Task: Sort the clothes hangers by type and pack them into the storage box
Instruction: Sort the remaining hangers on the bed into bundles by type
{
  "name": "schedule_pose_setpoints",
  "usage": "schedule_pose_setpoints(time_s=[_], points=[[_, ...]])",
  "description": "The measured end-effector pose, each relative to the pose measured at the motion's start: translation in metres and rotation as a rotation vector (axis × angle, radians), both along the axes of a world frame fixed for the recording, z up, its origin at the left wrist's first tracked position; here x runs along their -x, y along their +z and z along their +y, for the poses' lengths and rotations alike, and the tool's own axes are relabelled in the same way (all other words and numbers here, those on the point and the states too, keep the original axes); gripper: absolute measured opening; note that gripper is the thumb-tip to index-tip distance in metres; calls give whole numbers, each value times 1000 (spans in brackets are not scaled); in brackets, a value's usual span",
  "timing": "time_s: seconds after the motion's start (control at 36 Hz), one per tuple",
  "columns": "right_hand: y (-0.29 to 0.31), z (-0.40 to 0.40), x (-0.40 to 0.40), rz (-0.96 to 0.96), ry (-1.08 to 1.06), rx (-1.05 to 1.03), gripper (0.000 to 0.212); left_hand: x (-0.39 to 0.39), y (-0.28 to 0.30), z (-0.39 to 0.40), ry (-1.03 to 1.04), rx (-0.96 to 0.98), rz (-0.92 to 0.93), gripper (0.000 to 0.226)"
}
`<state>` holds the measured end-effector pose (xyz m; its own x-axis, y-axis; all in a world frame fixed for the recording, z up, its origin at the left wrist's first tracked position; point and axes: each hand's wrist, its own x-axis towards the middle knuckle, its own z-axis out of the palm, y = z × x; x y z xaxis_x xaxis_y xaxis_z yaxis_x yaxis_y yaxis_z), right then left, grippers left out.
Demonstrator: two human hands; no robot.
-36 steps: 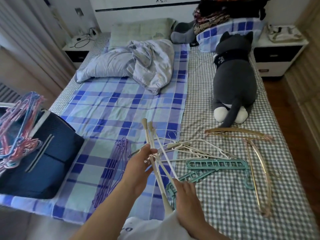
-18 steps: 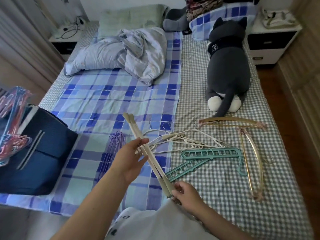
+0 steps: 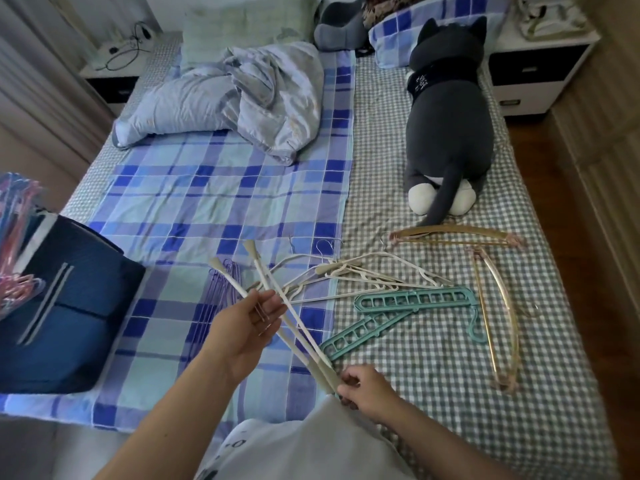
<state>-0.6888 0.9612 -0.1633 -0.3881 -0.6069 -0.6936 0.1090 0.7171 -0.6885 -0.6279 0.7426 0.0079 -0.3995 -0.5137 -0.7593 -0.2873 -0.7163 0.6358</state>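
Holding: two cream hangers [image 3: 277, 306] are up off the bed, and that is the whole story from the head view.
Left hand: the left hand [image 3: 247, 322] grips the hangers around their middle, fingers loosely curled over the bars and hooks.
Right hand: the right hand [image 3: 363, 389] pinches the near ends together, fingers curled tight, low by the white shirt.
Long axis: the hangers run from near-right, at the right hand, up to far-left, their far tips splaying apart in a narrow V.
Storage box: the dark blue storage box [image 3: 65, 306] sits at the near-left edge of the bed, coloured wire hangers [image 3: 15, 237] poking out at its left; the left hand is the nearer one to it, well apart for now.
Loose piles: white hangers [image 3: 363, 275] lie just beyond the hands, teal slotted hangers [image 3: 412, 303] to their right, gold hangers [image 3: 498, 299] further right, purple wire hangers [image 3: 218, 299] under the left hand.
Next move, my call: swing the bundle left, far tips leading, toward the box.
Change: half a second back the two hangers lay closed flat together; now the far tips have fanned open, and the left hand sits higher on them.
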Motion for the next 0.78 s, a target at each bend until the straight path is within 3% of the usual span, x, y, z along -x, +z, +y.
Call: schedule_pose_setpoints(time_s=[0.08,0.17,0.28,0.44,0.67,0.78], points=[[-3,-2,19,-66,160,-56,17,-4,-8,1,-11,20,-61,23],[-21,-2,64,-16,149,-147,22,-6,-21,-3,-15,25,-134,21],[-40,-4,149,253,25,-296,22,-8,-33,-11,-4,33,-225,22],[-70,-1,255,536,104,-506,34,-10,-45,-12,-113,84,-412,24],[-106,-10,296,473,356,-654,46,-20,-56,-17,-15,127,-638,19],[-119,-13,301,457,435,-701,47,-26,-53,-18,56,168,-602,10]])
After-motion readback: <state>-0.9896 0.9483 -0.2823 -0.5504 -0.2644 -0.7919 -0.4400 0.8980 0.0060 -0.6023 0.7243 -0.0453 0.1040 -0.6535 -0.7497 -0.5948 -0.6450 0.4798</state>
